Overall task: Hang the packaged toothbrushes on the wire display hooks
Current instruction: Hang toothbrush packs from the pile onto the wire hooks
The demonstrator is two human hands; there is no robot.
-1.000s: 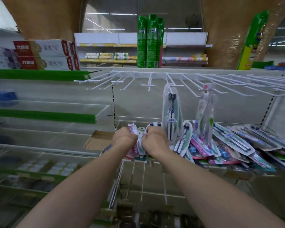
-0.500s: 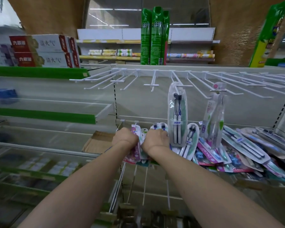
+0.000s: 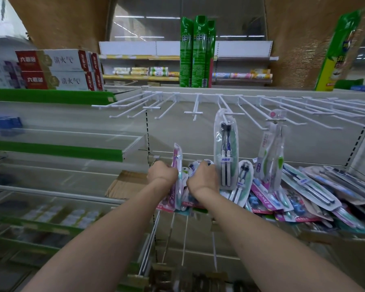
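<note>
Gripping a pink-carded toothbrush pack (image 3: 176, 178) upright, the left hand (image 3: 161, 175) has its fingers curled round the pack's left edge, so that the card's top stands clear above the knuckles. Just beside it, the right hand (image 3: 203, 178) is curled over a small bunch of packs (image 3: 193, 165) at the left end of the shelf; only the rounded tops of these show past the fingers, and how many it holds cannot be told. Both forearms reach in from the bottom edge of the view, wrists nearly touching.

Along the shelf to the right lies a loose heap of packaged toothbrushes (image 3: 303, 190), overlapping one another and spreading towards the shelf's right end. Above them a row of white wire display hooks (image 3: 251, 106) juts from the back panel. Two hooks are loaded: a clear oval twin pack with dark brushes (image 3: 226, 148) hangs near the middle, and a green-handled pack (image 3: 272, 152) hangs to its right. The other hooks carry nothing that can be seen.

On the top ledge behind the hooks stand tall green boxes (image 3: 196, 51). At the upper left, red-and-white toothpaste cartons (image 3: 57, 69) are stacked on a green-edged shelf (image 3: 51, 96). A flattened cardboard piece (image 3: 124, 184) lies just left of the hands
</note>
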